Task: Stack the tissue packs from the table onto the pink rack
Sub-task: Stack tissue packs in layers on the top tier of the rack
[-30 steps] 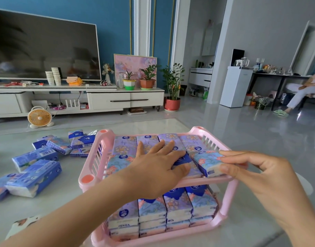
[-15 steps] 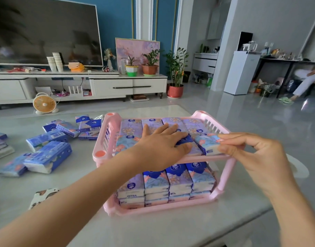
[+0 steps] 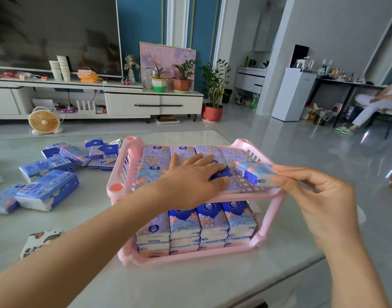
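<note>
My left hand (image 3: 190,185) lies on the top-shelf packs (image 3: 156,157) of the rack (image 3: 272,210). Just right of it, my right hand (image 3: 319,203) pinches a single pack (image 3: 255,173). Under both hands sit the lower-shelf packs (image 3: 212,221); loose packs (image 3: 46,190) lie far left on the table (image 3: 190,285).

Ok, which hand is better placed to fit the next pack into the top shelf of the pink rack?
Right. The right hand pinches a tissue pack, tilted just above the bare gap at the top shelf's near right corner. The left hand lies flat on the neighbouring packs, holding nothing.
</note>
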A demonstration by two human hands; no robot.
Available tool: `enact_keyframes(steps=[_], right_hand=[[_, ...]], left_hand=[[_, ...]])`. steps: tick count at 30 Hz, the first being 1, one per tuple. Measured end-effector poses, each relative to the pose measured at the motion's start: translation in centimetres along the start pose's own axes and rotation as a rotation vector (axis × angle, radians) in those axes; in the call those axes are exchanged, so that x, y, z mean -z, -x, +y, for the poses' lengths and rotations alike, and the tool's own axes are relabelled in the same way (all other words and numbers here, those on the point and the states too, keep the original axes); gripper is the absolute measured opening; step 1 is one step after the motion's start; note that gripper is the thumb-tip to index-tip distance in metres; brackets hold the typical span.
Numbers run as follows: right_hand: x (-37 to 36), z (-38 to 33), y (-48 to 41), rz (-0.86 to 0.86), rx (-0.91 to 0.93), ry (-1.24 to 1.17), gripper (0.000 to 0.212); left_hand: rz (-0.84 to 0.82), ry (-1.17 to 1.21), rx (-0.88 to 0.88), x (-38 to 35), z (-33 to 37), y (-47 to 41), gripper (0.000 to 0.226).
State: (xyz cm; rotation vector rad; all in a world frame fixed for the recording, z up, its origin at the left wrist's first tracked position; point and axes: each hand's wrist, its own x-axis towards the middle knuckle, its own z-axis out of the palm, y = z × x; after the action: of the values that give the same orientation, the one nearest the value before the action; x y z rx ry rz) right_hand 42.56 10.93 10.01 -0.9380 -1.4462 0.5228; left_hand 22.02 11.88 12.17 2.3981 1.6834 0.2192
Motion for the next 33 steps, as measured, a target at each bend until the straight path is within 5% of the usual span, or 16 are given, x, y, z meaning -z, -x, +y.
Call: enact_keyframes(steps=[11, 16, 21, 23, 26, 28, 30, 33], right_hand=[[-1.0, -0.6, -0.3, -0.132, 0.048, 0.473, 0.024], [-1.8, -4.2, -0.9, -0.336, -0.040, 0.959, 0.021], [-5.2, -5.3, -1.6, -0.366, 0.091, 1.340, 0.023], [-5.8, -5.0, -1.7, -0.353, 0.086, 1.320, 0.020], [-5.4, -4.4, -2.4, -0.192, 0.043, 0.996, 0.013], [-6.0, -4.2, -3.2, -0.144, 0.110, 0.797, 0.022], [-7.4, -3.7, -4.1, -0.324, 0.065, 0.649, 0.033], [-9.3, -2.3, -5.0, -0.657, -0.044, 0.886, 0.054]], left_hand=[[0.017, -0.007, -0.005, -0.2, -0.2, -0.1, 0.051], [0.023, -0.005, -0.012, -0.2, -0.2, 0.1, 0.051], [0.046, -0.019, -0.020, -0.2, 0.0, 0.1, 0.048], [0.080, 0.028, -0.016, -0.2, -0.1, 0.1, 0.048], [0.265, 0.269, 0.011, 0.5, -0.4, 0.4, 0.052], [0.393, 0.231, 0.039, 1.7, -1.2, 0.5, 0.048], [0.378, 0.080, 0.144, 3.0, -2.7, 0.3, 0.045], [0.153, -0.058, 0.303, 3.4, -4.8, 0.2, 0.052]])
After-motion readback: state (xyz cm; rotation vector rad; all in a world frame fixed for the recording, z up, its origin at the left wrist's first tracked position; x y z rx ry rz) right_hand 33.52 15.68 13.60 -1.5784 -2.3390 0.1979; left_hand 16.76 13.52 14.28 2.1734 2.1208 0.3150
